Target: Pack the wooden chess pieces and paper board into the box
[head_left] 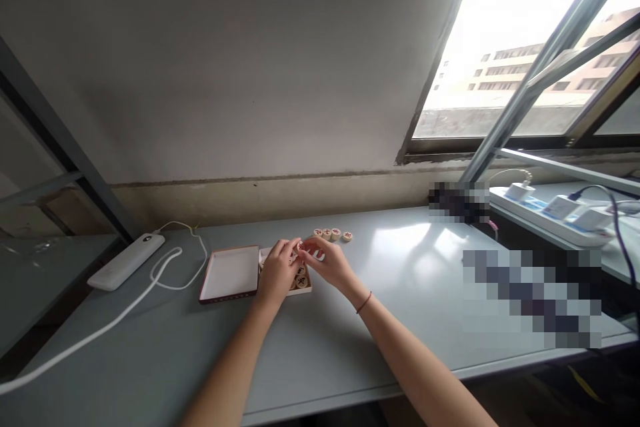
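An open box of round wooden Chinese chess pieces (301,281) lies on the desk, its box tray (303,291) partly covered by my hands. My left hand (279,270) is over the box with curled fingers, and its fingertips meet a Chinese chess piece (300,247) with a red character. From the other side, my right hand (327,261) pinches that same piece between thumb and fingers. Just beyond my right hand, several Chinese chess pieces (327,234) stand in a row, a single piece (347,237) slightly apart. The box lid (233,271) lies left of the tray, white inside up.
A white power bank (127,261) with a thin cable rests at the left, and a thick white cable (115,325) crosses the desk. On the right are a power strip (550,213), blurred-out items and a metal frame post. A wall (250,93) closes off the back.
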Demonstrator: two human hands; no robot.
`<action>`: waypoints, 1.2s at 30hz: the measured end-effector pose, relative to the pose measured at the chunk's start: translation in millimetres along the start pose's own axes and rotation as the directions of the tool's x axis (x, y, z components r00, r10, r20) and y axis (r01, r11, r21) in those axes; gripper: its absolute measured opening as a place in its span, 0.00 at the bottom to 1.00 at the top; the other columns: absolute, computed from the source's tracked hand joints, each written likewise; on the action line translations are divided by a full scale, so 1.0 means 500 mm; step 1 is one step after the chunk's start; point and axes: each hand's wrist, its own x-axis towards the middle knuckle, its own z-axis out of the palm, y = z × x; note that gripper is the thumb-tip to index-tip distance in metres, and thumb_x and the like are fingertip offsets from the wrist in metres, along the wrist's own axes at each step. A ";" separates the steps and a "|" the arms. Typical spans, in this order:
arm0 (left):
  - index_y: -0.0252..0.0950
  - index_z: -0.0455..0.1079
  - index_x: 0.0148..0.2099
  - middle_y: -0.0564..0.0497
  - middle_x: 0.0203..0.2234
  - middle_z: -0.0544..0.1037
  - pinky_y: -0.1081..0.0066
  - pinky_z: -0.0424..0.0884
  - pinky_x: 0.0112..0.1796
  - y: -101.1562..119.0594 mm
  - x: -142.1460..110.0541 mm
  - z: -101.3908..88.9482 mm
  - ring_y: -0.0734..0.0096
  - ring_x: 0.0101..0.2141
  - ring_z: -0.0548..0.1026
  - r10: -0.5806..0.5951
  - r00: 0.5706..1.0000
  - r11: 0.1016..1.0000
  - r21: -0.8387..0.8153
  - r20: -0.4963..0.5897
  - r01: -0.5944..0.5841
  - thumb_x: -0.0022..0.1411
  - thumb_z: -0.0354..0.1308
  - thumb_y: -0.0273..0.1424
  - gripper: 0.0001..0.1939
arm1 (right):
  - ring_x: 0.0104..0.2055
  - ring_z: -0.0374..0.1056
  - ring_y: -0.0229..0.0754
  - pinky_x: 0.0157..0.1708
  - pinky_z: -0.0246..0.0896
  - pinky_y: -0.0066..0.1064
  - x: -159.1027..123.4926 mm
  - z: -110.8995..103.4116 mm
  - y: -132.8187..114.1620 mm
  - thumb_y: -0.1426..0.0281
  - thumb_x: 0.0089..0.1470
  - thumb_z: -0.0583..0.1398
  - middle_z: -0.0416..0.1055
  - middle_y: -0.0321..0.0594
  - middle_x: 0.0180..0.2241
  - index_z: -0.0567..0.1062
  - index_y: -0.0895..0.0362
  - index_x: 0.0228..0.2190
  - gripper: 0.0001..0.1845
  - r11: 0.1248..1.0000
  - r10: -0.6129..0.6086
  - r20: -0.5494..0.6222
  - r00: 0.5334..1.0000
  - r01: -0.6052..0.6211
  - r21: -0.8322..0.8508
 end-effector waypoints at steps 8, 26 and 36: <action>0.43 0.67 0.52 0.51 0.41 0.74 0.70 0.70 0.44 0.009 -0.004 0.012 0.67 0.42 0.74 0.096 0.995 0.995 0.033 -0.021 -0.096 0.62 0.54 0.27 0.16 | 0.34 0.72 0.40 0.34 0.69 0.30 -0.004 0.015 -0.002 0.65 0.51 0.59 0.76 0.40 0.33 0.75 0.56 0.37 0.12 0.984 0.044 0.000 0.999 -0.043 0.175; 0.41 0.66 0.51 0.51 0.38 0.74 0.71 0.69 0.41 -0.005 -0.001 0.007 0.70 0.38 0.74 0.059 0.994 0.998 0.024 -0.089 -0.057 0.63 0.50 0.29 0.14 | 0.31 0.65 0.41 0.32 0.57 0.30 0.019 -0.112 0.194 0.67 0.49 0.55 0.76 0.37 0.33 0.73 0.53 0.32 0.09 0.826 0.204 -0.342 0.917 -0.349 -0.442; 0.39 0.68 0.47 0.50 0.38 0.75 0.70 0.69 0.41 -0.012 0.004 -0.001 0.69 0.37 0.74 0.015 0.995 0.999 0.041 -0.094 -0.011 0.63 0.50 0.28 0.12 | 0.27 0.63 0.39 0.30 0.55 0.29 0.020 -0.107 0.200 0.69 0.49 0.55 0.74 0.37 0.33 0.71 0.52 0.35 0.09 0.828 0.224 -0.341 0.913 -0.363 -0.427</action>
